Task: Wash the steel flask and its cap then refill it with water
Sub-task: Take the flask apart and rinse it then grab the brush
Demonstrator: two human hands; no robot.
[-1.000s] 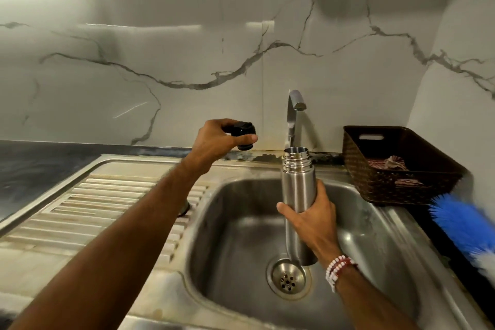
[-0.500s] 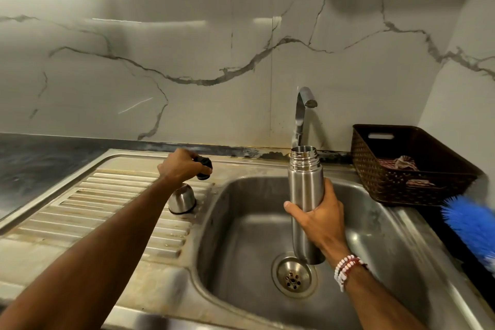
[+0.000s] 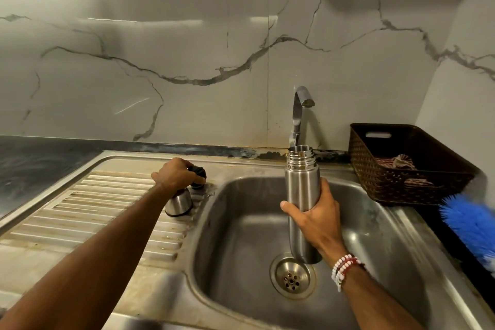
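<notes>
- The flask (image 3: 302,195) is a slim, tall cylinder of brushed steel. It stands upright and is held above the sink (image 3: 388,244), a little right of centre in the view.
- Its mouth is open. Below the rim, the neck shows several ridged thread rings and is narrower than the body.
- The body is plain and smooth, with soft reflections and no label in sight. Its base hangs just above the drain (image 3: 292,277), which lies at 6 o'clock from it.
- The right hand (image 3: 318,220) grips the flask at mid-body, with the thumb across the front and the fingers wrapped behind. A red-and-white bead bracelet (image 3: 344,269) sits on that wrist.
- The tap (image 3: 298,110) rises at 12 o'clock from the flask, behind its mouth, and no water is visible.
- The steel cap (image 3: 179,202) sits mouth-down on the ribbed draining board (image 3: 107,209), at 9 o'clock from the flask.
- The left hand (image 3: 174,174) is just beyond the cap, its fingers clenched round a black stopper (image 3: 198,171) low at the board's sink-side edge. I cannot tell whether the stopper touches the metal.
- A dark woven basket (image 3: 396,182) holding cloth stands on the bench at 3 o'clock, and a blue bristle brush (image 3: 471,225) lies at 4 o'clock.
</notes>
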